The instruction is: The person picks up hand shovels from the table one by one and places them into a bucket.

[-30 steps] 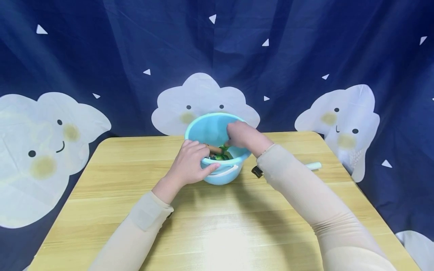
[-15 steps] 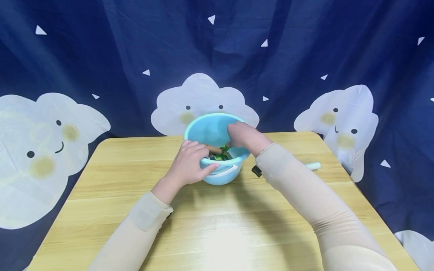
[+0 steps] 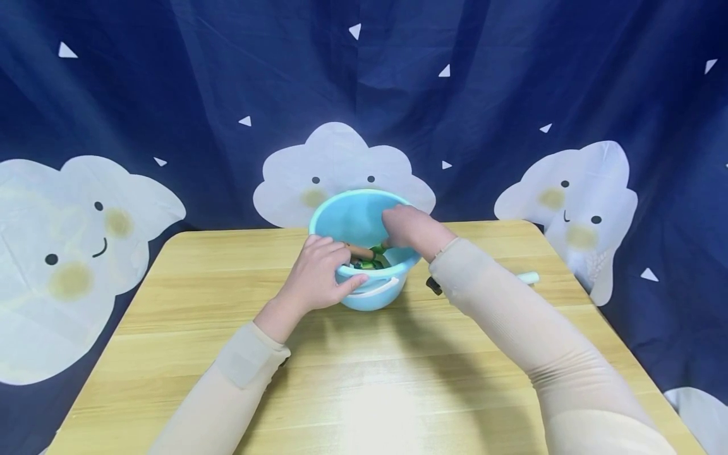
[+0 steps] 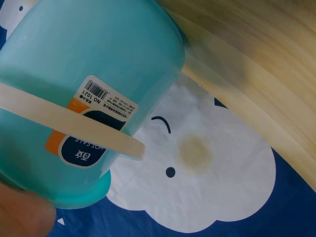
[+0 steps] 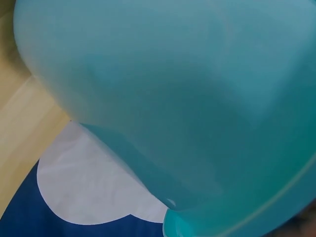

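A light blue plastic bucket (image 3: 372,297) with a pale handle (image 3: 372,289) stands near the far edge of the table. My left hand (image 3: 318,272) grips its near left rim, thumb outside and fingers over the edge. My right hand (image 3: 406,226) reaches over the right rim into the bucket, its fingers bent downward. Inside lie a brown cylindrical piece (image 3: 361,252) and green pieces (image 3: 375,262), right by the right fingertips. I cannot tell whether the right fingers hold one. In the left wrist view a label (image 4: 108,103) shows on the bucket's wall, crossed by the handle.
A pale blue rod (image 3: 529,278) lies on the wooden table (image 3: 239,297), partly hidden behind the right forearm. Behind the table hangs a dark blue curtain (image 3: 216,76) with white clouds. The bucket's wall fills most of the right wrist view.
The right hand has shifted very slightly inside the bucket, and the right forearm has moved a little to the right. The left hand and the bucket stay in place.
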`<state>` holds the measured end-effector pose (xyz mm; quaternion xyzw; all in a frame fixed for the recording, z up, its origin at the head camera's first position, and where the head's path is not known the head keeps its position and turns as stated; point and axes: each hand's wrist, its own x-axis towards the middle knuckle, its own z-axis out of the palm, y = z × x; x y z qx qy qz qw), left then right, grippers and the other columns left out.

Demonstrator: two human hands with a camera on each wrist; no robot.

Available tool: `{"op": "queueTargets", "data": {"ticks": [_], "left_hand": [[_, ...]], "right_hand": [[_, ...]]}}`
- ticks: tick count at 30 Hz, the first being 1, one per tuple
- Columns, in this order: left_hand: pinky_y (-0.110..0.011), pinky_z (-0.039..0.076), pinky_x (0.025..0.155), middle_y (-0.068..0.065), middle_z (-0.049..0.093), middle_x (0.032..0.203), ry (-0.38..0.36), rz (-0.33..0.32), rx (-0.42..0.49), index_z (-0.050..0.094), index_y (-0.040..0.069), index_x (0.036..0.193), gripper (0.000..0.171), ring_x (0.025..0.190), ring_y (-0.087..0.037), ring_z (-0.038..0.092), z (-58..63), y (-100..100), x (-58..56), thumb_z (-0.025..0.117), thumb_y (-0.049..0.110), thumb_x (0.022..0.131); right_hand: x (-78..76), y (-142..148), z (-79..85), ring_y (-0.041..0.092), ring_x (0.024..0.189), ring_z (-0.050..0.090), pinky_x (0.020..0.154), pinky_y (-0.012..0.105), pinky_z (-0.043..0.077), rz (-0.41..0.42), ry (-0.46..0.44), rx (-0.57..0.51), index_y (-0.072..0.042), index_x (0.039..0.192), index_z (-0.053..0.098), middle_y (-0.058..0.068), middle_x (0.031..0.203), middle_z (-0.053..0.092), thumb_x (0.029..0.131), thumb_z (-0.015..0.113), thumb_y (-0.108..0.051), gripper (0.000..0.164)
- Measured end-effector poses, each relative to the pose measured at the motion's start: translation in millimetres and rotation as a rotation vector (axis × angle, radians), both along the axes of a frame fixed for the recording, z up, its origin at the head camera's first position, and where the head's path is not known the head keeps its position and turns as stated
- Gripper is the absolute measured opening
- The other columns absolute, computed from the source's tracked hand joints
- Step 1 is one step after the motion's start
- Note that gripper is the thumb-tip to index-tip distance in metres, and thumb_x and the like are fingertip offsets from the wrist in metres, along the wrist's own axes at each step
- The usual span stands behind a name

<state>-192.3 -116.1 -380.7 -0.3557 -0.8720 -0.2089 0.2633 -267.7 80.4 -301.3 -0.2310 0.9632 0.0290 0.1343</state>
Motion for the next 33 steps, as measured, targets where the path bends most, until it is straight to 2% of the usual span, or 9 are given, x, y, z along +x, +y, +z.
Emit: {"op": "queueTargets", "data": {"ticks": [3, 11, 22, 26, 33], "left_hand": [[-0.038, 0.036, 0.082, 0.008, 0.073, 0.097, 0.005, 0.009, -0.007, 0.059, 0.019, 0.075, 0.042, 0.081, -0.015, 0.057, 0.0, -0.5, 0.3, 0.056, 0.059, 0.09], [-0.038, 0.036, 0.082, 0.009, 0.073, 0.099, 0.0, -0.007, 0.001, 0.068, 0.02, 0.085, 0.038, 0.083, -0.014, 0.058, -0.3, 0.1, 0.6, 0.059, 0.056, 0.089], [-0.037, 0.036, 0.082, 0.011, 0.073, 0.101, -0.003, -0.009, 0.002, 0.07, 0.021, 0.089, 0.035, 0.084, -0.014, 0.058, 0.1, 0.6, 1.2, 0.061, 0.054, 0.088], [-0.037, 0.036, 0.083, 0.011, 0.073, 0.102, -0.001, -0.013, 0.006, 0.069, 0.02, 0.087, 0.034, 0.085, -0.014, 0.059, 0.1, 1.0, 1.1, 0.063, 0.053, 0.088], [-0.038, 0.037, 0.083, 0.008, 0.073, 0.104, -0.002, -0.025, 0.015, 0.072, 0.019, 0.097, 0.037, 0.089, -0.014, 0.061, 0.9, 1.1, 1.5, 0.062, 0.054, 0.089]], "right_hand": [[-0.2, 0.0, -0.5, 0.025, 0.103, 0.058, 0.095, 0.041, 0.047, -0.006, 0.002, 0.006, -0.003, 0.12, 0.061, 0.013, 0.116, 0.066, 0.094, 0.071, -0.028, 0.038], [1.2, -0.2, 1.2, 0.026, 0.106, 0.059, 0.095, 0.043, 0.048, -0.01, 0.005, 0.022, -0.003, 0.121, 0.061, 0.014, 0.119, 0.065, 0.094, 0.071, -0.029, 0.039], [1.4, 1.1, -0.5, 0.026, 0.106, 0.06, 0.096, 0.042, 0.048, -0.015, 0.011, 0.003, -0.003, 0.122, 0.061, 0.014, 0.121, 0.065, 0.093, 0.071, -0.029, 0.04], [1.3, 2.0, -0.2, 0.025, 0.103, 0.06, 0.094, 0.042, 0.048, -0.013, 0.019, -0.003, -0.003, 0.121, 0.062, 0.013, 0.118, 0.066, 0.093, 0.071, -0.029, 0.039], [-0.5, 3.2, -0.9, 0.025, 0.097, 0.061, 0.092, 0.041, 0.049, -0.011, 0.045, -0.034, -0.003, 0.114, 0.064, 0.012, 0.111, 0.067, 0.092, 0.074, -0.027, 0.034]]}}
